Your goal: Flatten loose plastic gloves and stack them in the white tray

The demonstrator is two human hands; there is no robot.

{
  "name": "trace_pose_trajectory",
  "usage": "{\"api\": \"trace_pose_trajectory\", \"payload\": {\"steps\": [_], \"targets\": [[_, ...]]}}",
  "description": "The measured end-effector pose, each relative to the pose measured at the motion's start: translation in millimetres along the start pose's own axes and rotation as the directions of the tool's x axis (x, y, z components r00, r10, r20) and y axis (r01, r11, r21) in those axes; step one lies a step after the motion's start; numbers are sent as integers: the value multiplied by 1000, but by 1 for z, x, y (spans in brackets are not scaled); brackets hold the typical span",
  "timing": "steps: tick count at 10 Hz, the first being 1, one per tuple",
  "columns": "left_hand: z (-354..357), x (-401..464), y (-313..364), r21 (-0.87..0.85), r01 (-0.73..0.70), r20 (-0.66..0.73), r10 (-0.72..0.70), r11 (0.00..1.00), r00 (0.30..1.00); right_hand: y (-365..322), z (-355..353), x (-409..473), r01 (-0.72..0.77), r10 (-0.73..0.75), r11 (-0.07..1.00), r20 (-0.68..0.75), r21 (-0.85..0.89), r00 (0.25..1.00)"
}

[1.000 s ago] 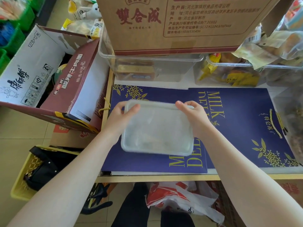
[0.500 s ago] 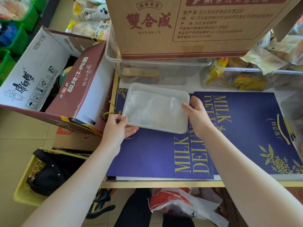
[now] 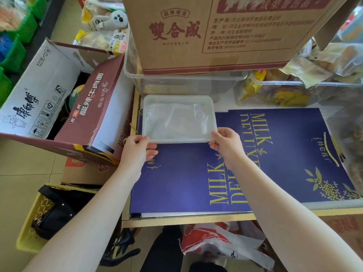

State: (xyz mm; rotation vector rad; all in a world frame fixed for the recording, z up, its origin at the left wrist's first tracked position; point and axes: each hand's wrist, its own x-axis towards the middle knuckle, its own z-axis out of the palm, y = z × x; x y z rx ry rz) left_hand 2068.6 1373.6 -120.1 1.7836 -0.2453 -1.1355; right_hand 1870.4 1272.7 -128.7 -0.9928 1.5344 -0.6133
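A shallow white rectangular plastic tray [image 3: 179, 99] lies on the wooden table [image 3: 186, 220], at the table's far left corner, and everything else is placed here from that tray. Inside it, thin clear plastic gloves [image 3: 176, 119] lie flat in a layer that fills most of the floor of the tray; how many there are cannot be told.

The left hand [image 3: 137, 152] pinches the tray's near left corner, thumb on top of the rim and fingers curled beneath. The right hand [image 3: 227, 144] pinches the near right corner the same way, thumb over the rim and fingers tucked under the edge.

The near part of the tray rests on a flat dark blue paper gift bag with yellow "MILK" lettering [image 3: 184, 179], which stretches from the tray toward the near table edge. A second dark blue bag of the same kind [image 3: 294, 146] lies to the right of the tray, overlapping the first. Both lie flat and bare, giving open room near and right of the tray.

Just beyond the tray's far edge stands a clear plastic bin [image 3: 176, 83], nearly touching it, with a brown printed cardboard carton [image 3: 216, 32] above. Left of the tray, past the table edge, stands an open maroon and white noodle carton [image 3: 74, 107], close to the tray's left side.
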Motion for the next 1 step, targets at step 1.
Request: {"api": "trace_pose_trajectory", "payload": {"steps": [1], "targets": [[-12, -14, 0, 351, -180, -104, 229, 919, 968, 0, -13, -14, 13, -13, 986, 0, -165, 1000]]}}
